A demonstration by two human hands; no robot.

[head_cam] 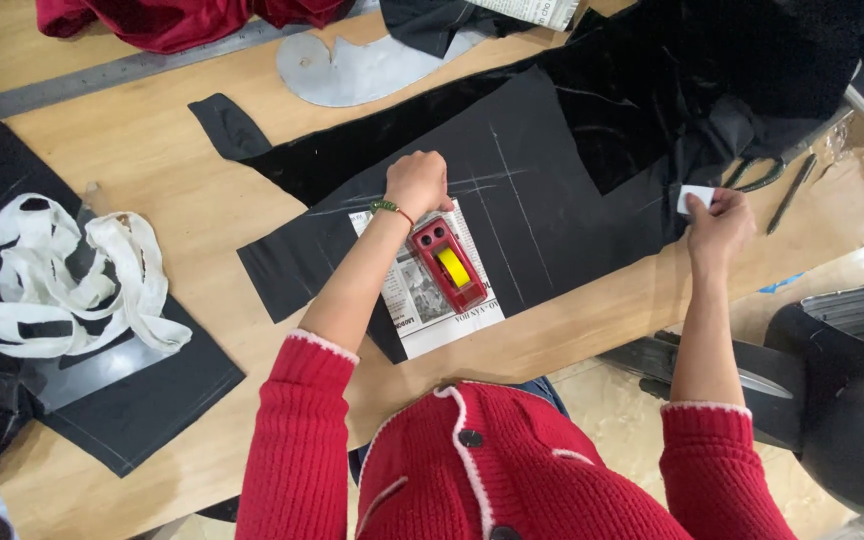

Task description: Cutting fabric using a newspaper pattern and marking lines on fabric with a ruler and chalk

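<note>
Two hands work apart: left hand (418,183) presses closed on the black fabric (542,180), right hand (717,225) pinches white chalk (694,198) (at the fabric's right edge), nearer the chalk lines (512,195).

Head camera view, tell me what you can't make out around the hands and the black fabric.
- Left hand: fist closed on the black fabric; anything inside is hidden by the fingers.
- White piece in right hand: too small to identify.
- Newspaper sheet: partly covered by the forearm and the red tape dispenser.
- Scissors: blades hidden under dark cloth.
</note>
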